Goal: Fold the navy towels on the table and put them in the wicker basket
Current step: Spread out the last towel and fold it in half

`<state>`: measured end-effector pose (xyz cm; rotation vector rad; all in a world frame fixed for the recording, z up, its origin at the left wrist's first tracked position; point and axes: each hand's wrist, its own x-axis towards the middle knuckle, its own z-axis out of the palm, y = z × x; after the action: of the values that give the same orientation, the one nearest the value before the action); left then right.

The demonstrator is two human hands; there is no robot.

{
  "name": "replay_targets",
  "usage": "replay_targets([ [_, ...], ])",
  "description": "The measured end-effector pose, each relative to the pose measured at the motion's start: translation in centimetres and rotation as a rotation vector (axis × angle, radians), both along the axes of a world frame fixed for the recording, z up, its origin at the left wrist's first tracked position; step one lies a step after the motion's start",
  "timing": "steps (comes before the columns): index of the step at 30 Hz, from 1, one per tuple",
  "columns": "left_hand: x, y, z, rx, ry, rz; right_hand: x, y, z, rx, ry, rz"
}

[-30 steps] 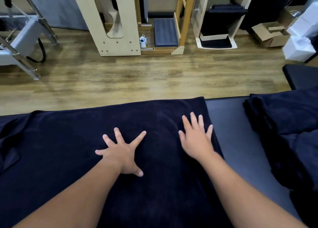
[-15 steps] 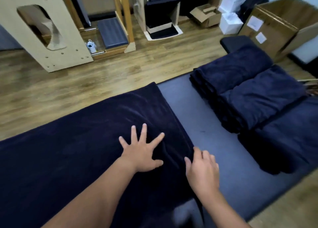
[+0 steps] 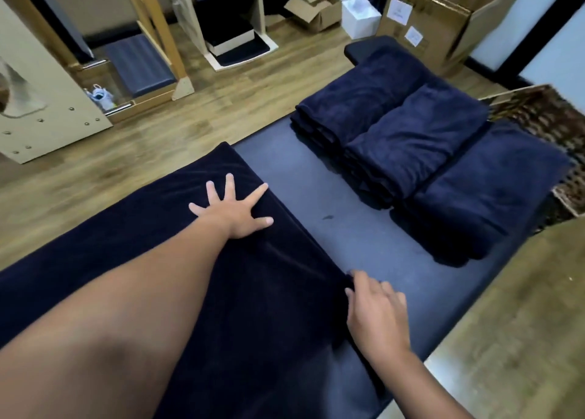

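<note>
A large navy towel (image 3: pixel 177 254) lies spread flat over the left part of the dark table (image 3: pixel 316 197). My left hand (image 3: pixel 235 209) presses flat on it near its far right corner, fingers spread. My right hand (image 3: pixel 375 311) rests at the towel's right edge nearer to me, fingertips touching the hem; whether it pinches the cloth I cannot tell. Three folded navy towels lie at the right end of the table: the far one (image 3: pixel 361 102), the middle one (image 3: pixel 414 136) and the near one (image 3: pixel 487 190). The wicker basket (image 3: pixel 544 111) stands just past them at the right.
Wooden floor surrounds the table. Beyond it stand a pale wooden frame (image 3: pixel 41 114), a wooden rack with a grey pad (image 3: pixel 139 64), open cardboard boxes (image 3: pixel 443 16) and white boxes (image 3: pixel 361 16). Bare table surface lies between the spread towel and the folded ones.
The view swung right, revealing the folded towels and basket. My right hand slid off the towel's top toward its right edge, closer to me. My left hand moved toward the far right corner.
</note>
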<state>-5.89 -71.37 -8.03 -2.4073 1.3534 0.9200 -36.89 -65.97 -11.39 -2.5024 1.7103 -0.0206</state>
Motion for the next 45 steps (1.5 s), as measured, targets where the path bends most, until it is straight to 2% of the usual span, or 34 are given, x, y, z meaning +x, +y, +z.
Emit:
replay_targets([
  [3, 1.5, -0.8, 0.4, -0.063, 0.095, -0.023, 1.2, 0.1, 0.9, -0.038, -0.006, -0.012],
  [7, 2.6, 1.1, 1.4, -0.224, 0.234, -0.160, 4.1, 1.4, 1.9, 0.088, -0.080, 0.316],
  [9, 1.6, 3.3, 1.1, -0.281, 0.107, -0.152, 5.9, 2.1, 2.1, 0.205, 0.018, 0.389],
  [11, 0.1, 6.4, 0.1, -0.375, -0.133, -0.048, 7.7, 2.2, 2.7, 0.321, 0.089, 0.343],
  [13, -1.0, 10.2, -0.8, -0.438, -0.282, 0.046, 9.3, 2.1, 3.3, 0.428, 0.153, 0.308],
  [15, -1.5, 14.1, -1.5, -0.416, -0.295, 0.048, 10.6, 2.2, 3.9, 0.473, 0.199, 0.330],
  [17, -1.6, 18.0, -1.5, -0.336, -0.260, 0.101, 12.1, 2.9, 4.1, 0.460, 0.212, 0.438],
  [23, -1.2, 29.9, -0.6, -0.205, -0.173, 0.457, 17.0, 9.6, 3.6, 0.374, 0.230, 0.922],
  [30, -1.5, 42.8, -0.3, -0.152, -0.159, 0.782, 20.4, 19.4, 3.8, 0.358, 0.303, 1.311],
  [36, -0.9, 52.1, -0.3, -0.107, -0.244, 0.974, 23.9, 24.9, 4.4, 0.365, 0.318, 1.455],
  [40, 1.6, 59.0, -0.2, -0.057, -0.315, 1.126, 28.3, 28.5, 4.4, 0.359, 0.295, 1.462],
  [45, 4.6, 67.1, -1.3, -0.083, -0.290, 1.268, 36.4, 34.2, 3.7, 0.356, 0.267, 1.414],
])
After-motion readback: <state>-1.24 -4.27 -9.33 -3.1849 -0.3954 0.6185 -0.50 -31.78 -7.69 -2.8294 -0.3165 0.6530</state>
